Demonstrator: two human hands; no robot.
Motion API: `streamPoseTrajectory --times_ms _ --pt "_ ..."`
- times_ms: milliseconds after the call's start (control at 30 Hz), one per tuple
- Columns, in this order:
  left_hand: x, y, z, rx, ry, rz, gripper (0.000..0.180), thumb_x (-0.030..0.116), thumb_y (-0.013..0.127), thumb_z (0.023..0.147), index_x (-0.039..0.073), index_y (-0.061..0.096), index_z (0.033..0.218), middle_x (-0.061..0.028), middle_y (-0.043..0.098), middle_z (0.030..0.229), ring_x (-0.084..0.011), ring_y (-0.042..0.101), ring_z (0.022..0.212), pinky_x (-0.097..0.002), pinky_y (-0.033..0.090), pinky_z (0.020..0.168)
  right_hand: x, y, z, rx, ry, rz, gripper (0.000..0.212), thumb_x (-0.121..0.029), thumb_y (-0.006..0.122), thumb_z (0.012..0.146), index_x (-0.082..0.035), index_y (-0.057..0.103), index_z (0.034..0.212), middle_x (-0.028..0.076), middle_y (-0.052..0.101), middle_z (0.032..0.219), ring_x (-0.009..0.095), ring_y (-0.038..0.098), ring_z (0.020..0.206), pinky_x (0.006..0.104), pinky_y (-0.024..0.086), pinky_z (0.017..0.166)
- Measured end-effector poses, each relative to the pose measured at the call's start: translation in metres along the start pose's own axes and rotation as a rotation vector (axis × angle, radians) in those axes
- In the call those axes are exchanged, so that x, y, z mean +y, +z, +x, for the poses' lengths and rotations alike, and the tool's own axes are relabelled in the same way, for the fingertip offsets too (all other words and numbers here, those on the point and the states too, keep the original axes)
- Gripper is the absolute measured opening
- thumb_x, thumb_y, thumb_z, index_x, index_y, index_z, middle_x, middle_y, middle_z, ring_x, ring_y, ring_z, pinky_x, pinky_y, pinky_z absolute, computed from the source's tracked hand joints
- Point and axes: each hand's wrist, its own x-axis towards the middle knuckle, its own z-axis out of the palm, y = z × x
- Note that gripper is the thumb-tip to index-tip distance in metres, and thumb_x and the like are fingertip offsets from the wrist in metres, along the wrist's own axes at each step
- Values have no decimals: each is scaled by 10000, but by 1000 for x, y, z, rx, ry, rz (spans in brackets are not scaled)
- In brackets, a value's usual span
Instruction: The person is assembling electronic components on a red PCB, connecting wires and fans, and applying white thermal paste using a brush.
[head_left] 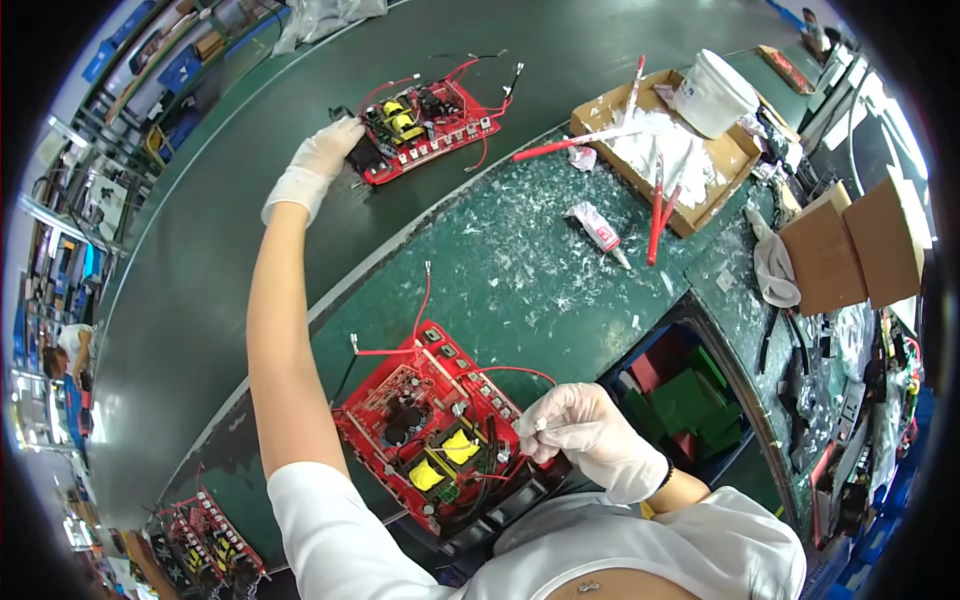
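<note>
Both my hands wear thin white gloves. My left hand (322,157) reaches far out over the dark belt, its fingers closed on the black end of a red circuit board assembly (430,125) with yellow transformers and loose red wires. Close to my body lies a second red circuit board assembly (400,400), with yellow-wrapped transformers and red wires sticking out. Just over its right edge is my right hand (590,440), thumb and fingers pinched together. A tiny whitish bit shows at those fingertips, too small to name.
A cardboard tray (745,175) holds white paste, red-handled sticks and a white tub (715,93). A glue tube (598,230) lies on the smeared green bench. Right of my right hand, a bin (690,400) contains green pieces. Another board assembly (210,545) sits lower left.
</note>
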Motion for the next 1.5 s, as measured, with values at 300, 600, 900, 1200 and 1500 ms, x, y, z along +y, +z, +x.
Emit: streamPoseTrajectory --times_ms 300,600,900,1200,1500 --pt "36 -87 -72 6 149 -37 382 175 743 608 49 537 905 -133 567 888 -328 563 827 -406 473 728 -3 21 -4 184 -28 -374 123 -123 679 802 -12 647 844 26 632 758 44 550 687 173 416 577" --pt "59 -204 -270 -62 -243 -129 397 195 653 742 -6 497 1048 -201 538 1006 -383 504 972 -422 408 849 6 37 -19 -86 -390 -792 62 -33 698 750 14 680 787 41 625 757 60 567 677 203 439 583" --pt "153 -277 -411 -262 -428 -23 480 135 690 700 -26 476 1098 -188 526 1045 -365 492 950 -425 409 814 3 51 47 -521 -685 -1860 138 -119 642 663 -64 682 783 93 644 742 272 626 698 358 490 623" --pt "232 -283 -447 -337 -767 -125 432 77 683 682 -1 514 1071 -153 533 1024 -348 500 962 -408 408 836 8 76 45 -818 -312 -1879 176 -62 600 619 -59 672 780 121 618 691 302 616 667 378 479 580" --pt "278 -260 -452 -290 -790 -138 440 111 680 674 4 541 1077 -136 549 1040 -316 504 1010 -407 388 904 21 82 45 -838 -265 -2276 105 -31 590 634 1 639 722 161 599 698 328 606 688 392 480 595"
